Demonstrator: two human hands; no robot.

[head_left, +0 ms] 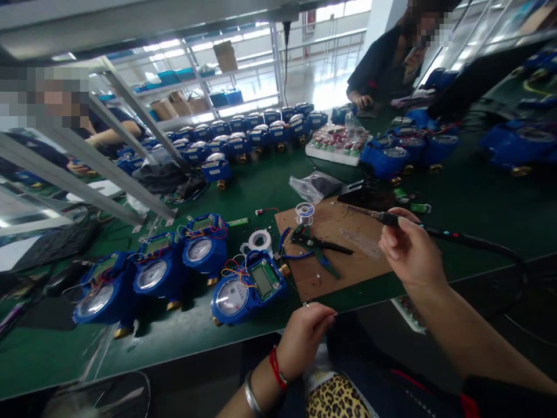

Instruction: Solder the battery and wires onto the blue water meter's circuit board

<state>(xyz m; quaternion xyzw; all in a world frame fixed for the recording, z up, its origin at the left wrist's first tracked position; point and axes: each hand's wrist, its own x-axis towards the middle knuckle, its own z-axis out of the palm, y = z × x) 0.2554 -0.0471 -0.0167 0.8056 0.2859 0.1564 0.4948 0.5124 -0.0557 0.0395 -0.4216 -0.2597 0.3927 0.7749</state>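
Note:
My right hand is wrapped round a soldering iron over the right part of the brown cardboard. Its tip points left and its cord trails off to the right. At the table's front edge, my left hand is closed with the fingers pressed together; whatever they hold, if anything, is hidden. Just beyond it lies a blue water meter with its display box open and coloured wires loose. On the cardboard rest green-handled wire strippers, blue-handled pliers and a solder spool.
Several blue meters stand at the left, and more fill rows behind. A white tape roll, a plastic bag and a foam tray of parts lie about. Two people sit across the table. Metal posts rise at left.

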